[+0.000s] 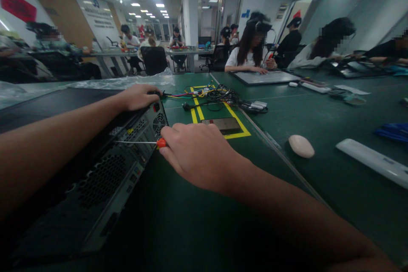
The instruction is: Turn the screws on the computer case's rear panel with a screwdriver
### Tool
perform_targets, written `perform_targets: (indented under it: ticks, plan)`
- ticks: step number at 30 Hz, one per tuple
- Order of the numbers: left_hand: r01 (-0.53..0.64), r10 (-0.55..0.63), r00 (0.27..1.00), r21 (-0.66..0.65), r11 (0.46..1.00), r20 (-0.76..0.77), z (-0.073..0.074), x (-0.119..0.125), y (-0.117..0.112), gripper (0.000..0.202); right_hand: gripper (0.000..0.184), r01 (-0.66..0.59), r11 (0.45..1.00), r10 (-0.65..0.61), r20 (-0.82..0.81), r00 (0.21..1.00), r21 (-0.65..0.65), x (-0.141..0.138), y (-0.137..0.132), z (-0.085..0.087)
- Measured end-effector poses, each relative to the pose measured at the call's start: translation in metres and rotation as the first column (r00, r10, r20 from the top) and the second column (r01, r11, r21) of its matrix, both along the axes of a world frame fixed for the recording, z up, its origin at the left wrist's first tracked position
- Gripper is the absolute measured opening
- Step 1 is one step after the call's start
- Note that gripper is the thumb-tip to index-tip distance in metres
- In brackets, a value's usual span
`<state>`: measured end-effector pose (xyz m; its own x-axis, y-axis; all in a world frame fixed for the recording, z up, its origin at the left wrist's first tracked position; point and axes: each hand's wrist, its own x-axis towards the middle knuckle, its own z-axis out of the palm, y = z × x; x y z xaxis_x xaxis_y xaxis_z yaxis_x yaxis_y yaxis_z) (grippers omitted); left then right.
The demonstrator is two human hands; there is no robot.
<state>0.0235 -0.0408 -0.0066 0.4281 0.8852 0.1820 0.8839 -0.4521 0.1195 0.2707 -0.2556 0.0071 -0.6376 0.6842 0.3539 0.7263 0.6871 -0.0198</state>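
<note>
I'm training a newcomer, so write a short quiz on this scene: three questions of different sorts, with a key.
1. Open question: What tool does the right hand hold, and where does its shaft point?
2. True or false: The left hand is on the computer case.
3. Multiple choice: What colour is the tape by the tangled cables? A) red B) yellow C) white

Key:
1. A screwdriver; its shaft points toward the case's rear panel.
2. True.
3. B.
</note>
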Motion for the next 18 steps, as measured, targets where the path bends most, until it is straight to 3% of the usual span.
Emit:
perform_targets:
  ticks: [18]
  plan:
    - [-0.028,0.028,1.0,0.005,1.0,-0.008,0.0021,0.004,-0.0049,0.063,0.032,-0.016,1.0,0.016,-0.009,1.0,-0.017,-0.0014,-0.0003,-0.0008]
